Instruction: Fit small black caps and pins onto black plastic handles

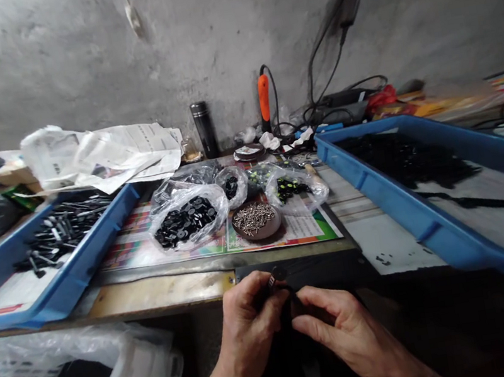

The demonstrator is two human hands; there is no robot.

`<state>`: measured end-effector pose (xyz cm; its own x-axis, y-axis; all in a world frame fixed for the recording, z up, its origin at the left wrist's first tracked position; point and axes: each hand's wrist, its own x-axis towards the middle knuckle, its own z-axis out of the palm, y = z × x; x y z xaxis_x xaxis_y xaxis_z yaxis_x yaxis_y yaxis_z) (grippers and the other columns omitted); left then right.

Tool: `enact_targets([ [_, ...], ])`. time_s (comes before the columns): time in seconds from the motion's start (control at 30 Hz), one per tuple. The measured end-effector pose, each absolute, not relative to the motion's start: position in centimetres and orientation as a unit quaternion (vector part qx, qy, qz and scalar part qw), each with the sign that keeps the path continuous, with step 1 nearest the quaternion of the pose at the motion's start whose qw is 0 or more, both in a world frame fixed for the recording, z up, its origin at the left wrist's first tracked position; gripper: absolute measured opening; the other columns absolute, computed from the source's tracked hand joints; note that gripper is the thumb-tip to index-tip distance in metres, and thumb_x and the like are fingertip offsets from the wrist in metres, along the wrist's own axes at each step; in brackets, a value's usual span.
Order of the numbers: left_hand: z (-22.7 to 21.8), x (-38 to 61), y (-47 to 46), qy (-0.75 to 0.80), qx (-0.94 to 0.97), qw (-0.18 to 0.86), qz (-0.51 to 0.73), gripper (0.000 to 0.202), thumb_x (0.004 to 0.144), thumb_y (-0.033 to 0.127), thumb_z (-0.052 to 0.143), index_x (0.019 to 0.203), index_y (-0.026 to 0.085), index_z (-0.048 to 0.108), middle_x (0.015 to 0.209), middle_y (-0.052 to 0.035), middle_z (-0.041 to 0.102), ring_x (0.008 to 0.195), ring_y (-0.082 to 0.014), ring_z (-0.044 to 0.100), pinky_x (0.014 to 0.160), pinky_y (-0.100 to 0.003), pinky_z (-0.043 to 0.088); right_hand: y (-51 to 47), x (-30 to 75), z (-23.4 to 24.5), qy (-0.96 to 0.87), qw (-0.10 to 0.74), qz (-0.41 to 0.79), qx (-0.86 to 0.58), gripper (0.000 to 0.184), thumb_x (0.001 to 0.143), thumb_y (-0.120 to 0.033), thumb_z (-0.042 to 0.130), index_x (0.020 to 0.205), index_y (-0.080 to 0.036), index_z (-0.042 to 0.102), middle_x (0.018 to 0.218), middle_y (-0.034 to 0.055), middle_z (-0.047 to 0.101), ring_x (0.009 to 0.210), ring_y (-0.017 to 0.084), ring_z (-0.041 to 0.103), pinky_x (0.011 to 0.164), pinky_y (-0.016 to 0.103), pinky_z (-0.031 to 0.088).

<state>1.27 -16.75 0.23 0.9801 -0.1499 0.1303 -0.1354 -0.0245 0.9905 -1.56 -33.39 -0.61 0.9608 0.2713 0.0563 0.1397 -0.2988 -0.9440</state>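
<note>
Left hand point(250, 332) and right hand point(345, 326) both pinching small black plastic part point(280, 289), close to front edge of surface point(154, 293).

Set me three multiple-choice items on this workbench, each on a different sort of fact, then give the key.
1. Where is the round brown dish of small metal pins?
A) in a blue tray
B) on the printed paper mat
C) in the white plastic crate

2. How many blue plastic trays show?
A) one
B) two
C) four

3. What are the bare left hand and right hand doing?
A) holding a small black part between them
B) resting flat on the bench
C) gripping the orange-handled tool

1 B: the dish sits on the mat.
2 B: one lies left, one right.
3 A: both hands' fingers meet at the part.
</note>
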Motion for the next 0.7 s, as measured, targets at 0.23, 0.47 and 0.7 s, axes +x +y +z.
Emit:
enact_targets([
  [0.23,0.5,1.2,-16.7,-0.105,0.728,0.677,-0.025,0.008,0.08,0.021,0.066,0.077,0.014,0.069,0.059,0.0025,0.055,0.046,-0.0089,0.044,0.043,-0.019,0.035,-33.4,-1.9,-1.1,-0.12,0.555,0.045,-0.822,0.023,0.091,-0.034,0.055,0.077,-0.016,0.056,0.076,-0.0005,0.055,0.073,0.016,0.05,0.066,0.025,0.038],
  [0.47,0.0,1.6,-16.6,-0.104,0.715,0.689,-0.055,0.008,0.079,0.022,0.068,0.078,0.015,0.072,0.059,0.0023,0.056,0.049,-0.009,0.04,0.045,-0.019,0.032,-33.4,-2.0,-1.3,-0.118,0.56,0.063,-0.818,0.024,0.091,-0.037,0.054,0.08,-0.016,0.057,0.078,0.0008,0.057,0.075,0.017,0.051,0.068,0.026,0.039],
  [0.7,-0.6,1.7,-16.7,-0.094,0.685,0.72,-0.07,0.008,0.078,0.021,0.068,0.076,0.014,0.071,0.056,0.0039,0.05,0.047,-0.0072,0.035,0.044,-0.019,0.027,-33.1,-2.0,-1.5,-0.12,0.571,0.056,-0.81,0.028,0.091,-0.036,0.052,0.072,-0.016,0.052,0.072,-0.0007,0.05,0.069,0.015,0.045,0.063,0.024,0.037],
])
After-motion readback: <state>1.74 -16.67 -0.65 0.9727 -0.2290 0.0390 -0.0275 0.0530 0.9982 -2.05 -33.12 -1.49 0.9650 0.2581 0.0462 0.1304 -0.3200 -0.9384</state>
